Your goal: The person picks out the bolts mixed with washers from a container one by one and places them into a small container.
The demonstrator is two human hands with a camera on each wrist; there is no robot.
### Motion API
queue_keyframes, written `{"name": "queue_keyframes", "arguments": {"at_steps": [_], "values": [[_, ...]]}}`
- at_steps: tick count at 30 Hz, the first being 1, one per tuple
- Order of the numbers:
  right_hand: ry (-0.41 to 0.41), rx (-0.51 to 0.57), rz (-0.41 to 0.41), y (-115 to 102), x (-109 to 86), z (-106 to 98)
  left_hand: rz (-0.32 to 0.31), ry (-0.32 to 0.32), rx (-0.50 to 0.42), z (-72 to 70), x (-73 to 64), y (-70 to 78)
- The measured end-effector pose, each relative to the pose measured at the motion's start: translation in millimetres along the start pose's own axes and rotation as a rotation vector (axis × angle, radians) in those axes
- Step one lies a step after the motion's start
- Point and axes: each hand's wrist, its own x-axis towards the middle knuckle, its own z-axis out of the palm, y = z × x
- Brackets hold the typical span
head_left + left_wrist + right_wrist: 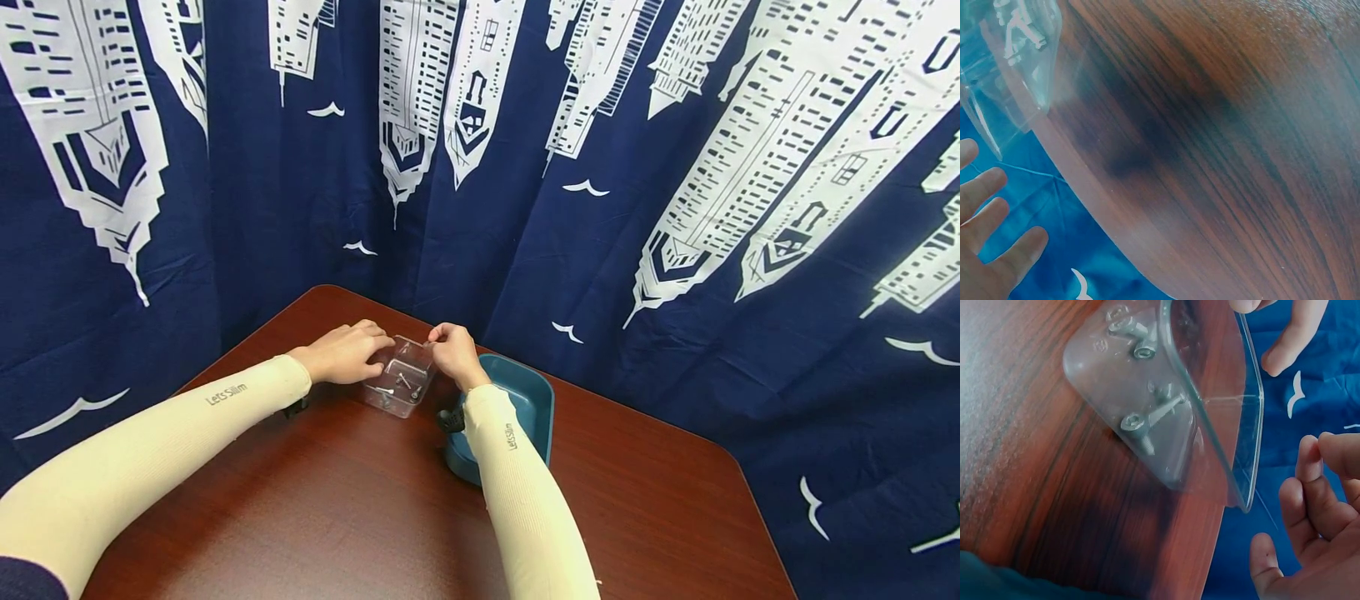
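Observation:
A clear plastic box (422, 392) with inner dividers stands near the table's far edge. Several small metal bolts (1134, 424) lie inside it, as the right wrist view shows through the wall. My left hand (347, 352) is at the box's left side, fingers extended and spread; its fingers (1019, 253) look straight in the left wrist view. Over the far right corner of the box is my right hand (454, 354), fingers curled, thumb and a fingertip meeting (1319, 531). Nothing shows between those tips; a very small thing there could be hidden.
A blue-teal bin (534, 392) stands right of the box, partly covered by my right forearm. The brown wooden table (330, 500) ends just behind the box, against a navy curtain (495, 208) printed with white buildings.

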Motion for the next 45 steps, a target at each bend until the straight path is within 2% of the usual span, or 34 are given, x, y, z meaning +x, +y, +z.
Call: {"name": "queue_keyframes", "arguments": {"at_steps": [8, 17, 22, 31, 37, 45], "values": [[0.005, -0.009, 0.023, 5, -1.2, -9, -0.015, -0.004, 0.011, 3.9, -2.3, -2.3], [0.013, -0.026, 0.026, 10, -5.1, -18, 0.036, -0.004, 0.008, 10.2, -2.5, -1.5], [0.02, -0.009, 0.018, 12, -8.0, -25, 0.043, 0.004, 0.004, 11.7, -2.6, -1.1], [-0.06, 0.072, -0.006, 25, -16.1, -41, 0.052, 0.004, -0.01, 10.0, -2.6, 0.4], [-0.045, 0.107, -0.033, 33, -24.2, -51, 0.059, 0.002, -0.01, 8.4, -2.0, 0.2], [-0.013, 0.212, -0.07, 52, -29.5, -61, 0.048, 0.0, -0.011, 12.0, -1.7, -3.8]]}}
